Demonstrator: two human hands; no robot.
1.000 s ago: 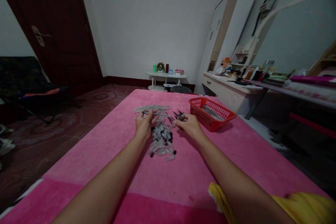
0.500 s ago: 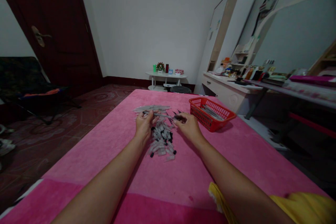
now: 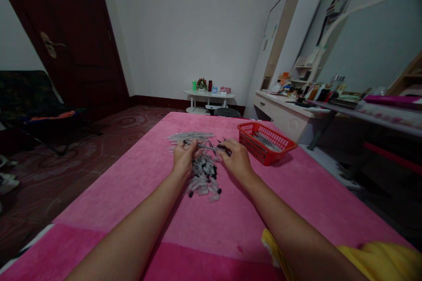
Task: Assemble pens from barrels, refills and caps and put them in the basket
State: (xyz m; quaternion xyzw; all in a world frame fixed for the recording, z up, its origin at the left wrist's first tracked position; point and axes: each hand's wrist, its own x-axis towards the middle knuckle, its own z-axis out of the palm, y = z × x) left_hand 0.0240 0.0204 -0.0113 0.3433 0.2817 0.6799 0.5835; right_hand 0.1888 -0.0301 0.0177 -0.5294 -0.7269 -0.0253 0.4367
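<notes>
My left hand (image 3: 183, 158) is closed around one end of a slim grey pen (image 3: 208, 146) held level above the cloth. My right hand (image 3: 238, 157) pinches a dark piece at the pen's other end; whether it is a cap or a tip I cannot tell. Below and between the hands lies a heap of clear pen caps (image 3: 202, 180), some with black ends. Behind my left hand clear pen tubes (image 3: 193, 135) lie side by side. Thin dark pieces (image 3: 221, 140) are scattered just beyond my right hand.
A red plastic basket (image 3: 263, 156) with several pens inside stands right of my right hand. Pink cloth (image 3: 132, 184) covers the table. Yellow fabric (image 3: 379, 261) lies at lower right. Farther off are a white stand (image 3: 211, 94) and a cluttered dressing table (image 3: 286, 106).
Both hands have shifted slightly, the left a little to the right. The right fingers have moved round the dark end, which now shows more clearly. The heap and basket stay put.
</notes>
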